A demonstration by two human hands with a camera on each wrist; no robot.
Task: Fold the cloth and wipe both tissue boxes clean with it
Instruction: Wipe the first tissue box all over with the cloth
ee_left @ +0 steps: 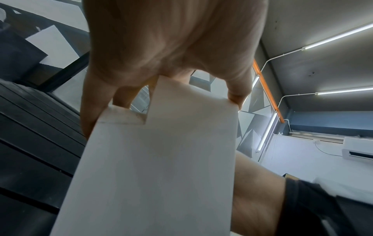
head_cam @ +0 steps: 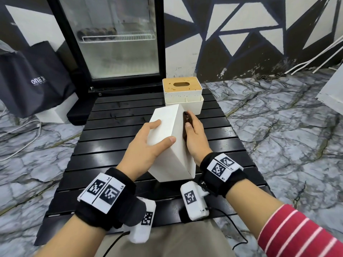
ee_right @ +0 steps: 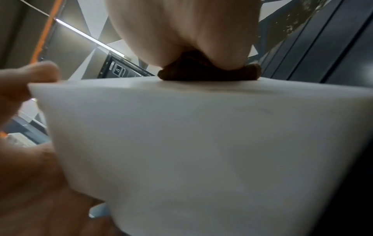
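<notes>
A: Where is there free room on the black slatted table (head_cam: 115, 145)?

B: The left half is bare slats, from the near edge to the far one. The near right corner is bare too.

A: What blocks the middle?

B: The plain white tissue box (head_cam: 167, 141), tilted, with the left hand (head_cam: 146, 145) gripping it and the right hand (head_cam: 194, 138) pressing the dark cloth (head_cam: 185, 125) to its right face.

A: And further back?

B: The wooden-lidded tissue box (head_cam: 181, 89) stands at the far right, just beyond the tilted one; only a narrow gap between them. Past the far edge the glass-door fridge (head_cam: 115, 43) closes off the left, and a dark bag (head_cam: 35, 78) sits on the floor at far left.
</notes>
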